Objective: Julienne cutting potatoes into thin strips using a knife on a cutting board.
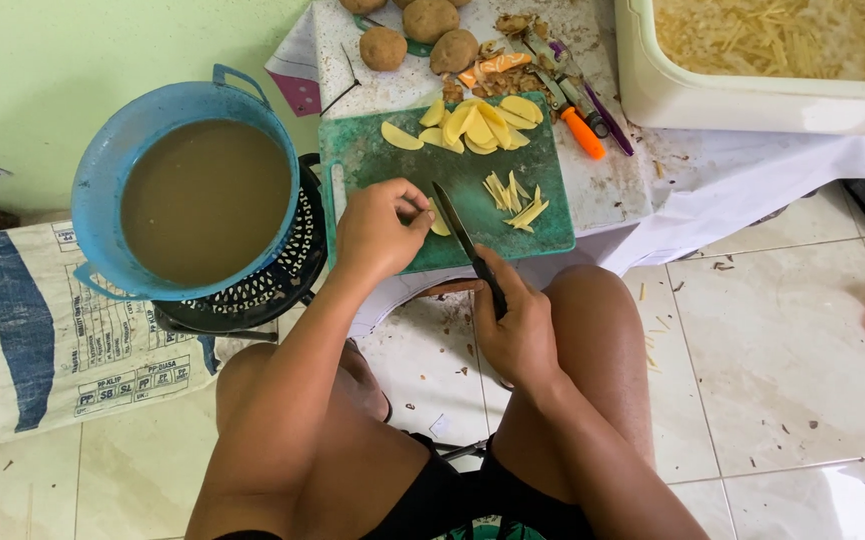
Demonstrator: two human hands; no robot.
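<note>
My left hand [378, 228] presses a potato slice [439, 224] onto the green cutting board [373, 160]. My right hand [518, 330] grips the black handle of a knife [458, 228], whose blade lies against the slice beside my left fingertips. A pile of yellow potato slices [478, 125] sits at the board's far edge, with one slice [401, 136] apart to its left. Thin cut potato sticks [515, 200] lie on the board's right side.
A blue basin of murky brown water [203, 200] rests on a black perforated basket [288, 270] at left. Whole potatoes [423, 30], peelings and an orange-handled tool [583, 130] lie behind the board. A white tub of cut sticks [773, 50] stands at the back right. A printed sack [43, 330] lies on the tiled floor.
</note>
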